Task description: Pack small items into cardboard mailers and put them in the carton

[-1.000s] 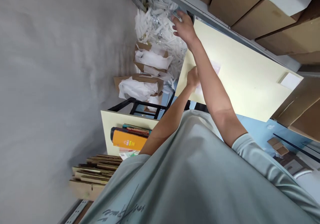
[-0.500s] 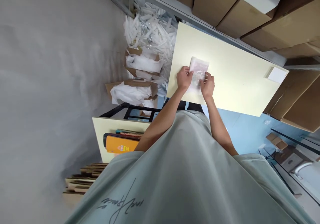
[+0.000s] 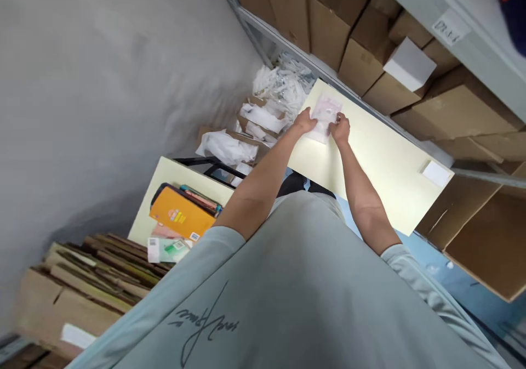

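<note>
Head view: left hand (image 3: 306, 121) and right hand (image 3: 340, 129) are gripping the pinkish pouch (image 3: 325, 112), fingers curled around its edges, over the cream table (image 3: 386, 163).

Pale cream desk below the shelving.
A thin pinkish packet (image 3: 324, 114) lies flat on the desk (image 3: 382, 160) near its left end, and a small white card (image 3: 436, 173) sits well apart by the right-hand corner.
</note>
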The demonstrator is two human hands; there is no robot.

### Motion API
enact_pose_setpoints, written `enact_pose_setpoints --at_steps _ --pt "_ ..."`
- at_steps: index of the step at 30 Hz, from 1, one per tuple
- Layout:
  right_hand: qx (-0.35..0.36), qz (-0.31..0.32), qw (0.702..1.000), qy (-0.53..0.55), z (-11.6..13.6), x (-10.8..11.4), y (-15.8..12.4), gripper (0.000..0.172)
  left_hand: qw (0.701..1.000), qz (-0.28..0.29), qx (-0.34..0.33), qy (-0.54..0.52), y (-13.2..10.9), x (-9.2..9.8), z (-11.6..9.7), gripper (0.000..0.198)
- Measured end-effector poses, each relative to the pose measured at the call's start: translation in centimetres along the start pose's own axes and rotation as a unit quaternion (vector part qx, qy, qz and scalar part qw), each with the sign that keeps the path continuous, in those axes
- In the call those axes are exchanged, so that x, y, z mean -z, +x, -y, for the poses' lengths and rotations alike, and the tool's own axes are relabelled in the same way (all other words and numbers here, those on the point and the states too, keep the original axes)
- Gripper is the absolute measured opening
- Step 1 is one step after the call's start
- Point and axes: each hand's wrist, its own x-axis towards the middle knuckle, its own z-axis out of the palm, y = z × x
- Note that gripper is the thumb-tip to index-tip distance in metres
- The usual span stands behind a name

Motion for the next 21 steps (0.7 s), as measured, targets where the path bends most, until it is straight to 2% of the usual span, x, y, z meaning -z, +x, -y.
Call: enact_pose_setpoints --at_steps 2,3,6,8,10,13,16,21 --pt "0.013 0.007 1.000 -0.015 1.1 1.2 -1.6 0.054 0.998 -0.002 0.069 -0.005 -3.7 2.2 -0.8 0.054" --pt "0.025 0.011 0.999 -0.016 1.6 1.7 -2.9 0.052 0.997 -0.011 0.079 -0.014 -6.1 3.5 -1.0 0.055" --pt "0.069 0.018 0.997 0.008 2.4 3.0 -7.8 0.044 0.992 -0.061 0.092 -0.057 -15.2 7.6 -0.6 0.051" --pt "0.101 0.052 0.993 0.019 2.8 3.3 -11.1 0.039 0.982 -0.104 0.130 -0.092 -21.6 10.3 0.2 0.042" --pt "0.135 0.116 0.984 0.018 3.4 2.8 -13.8 0.036 0.963 -0.164 0.167 -0.129 -27.6 13.1 1.2 0.034" --pt "0.175 0.238 0.955 0.013 5.7 0.4 -17.4 0.038 0.923 -0.287 0.204 -0.157 -35.3 17.4 2.5 0.029" --pt "0.229 0.340 0.912 0.002 9.5 -2.9 -21.5 0.038 0.875 -0.399 0.203 -0.182 -41.6 20.6 3.2 0.026" --pt "0.358 0.459 0.812 -0.035 15.8 -7.8 -31.2 0.038 0.803 -0.530 0.155 -0.223 -49.7 22.8 4.4 0.030"
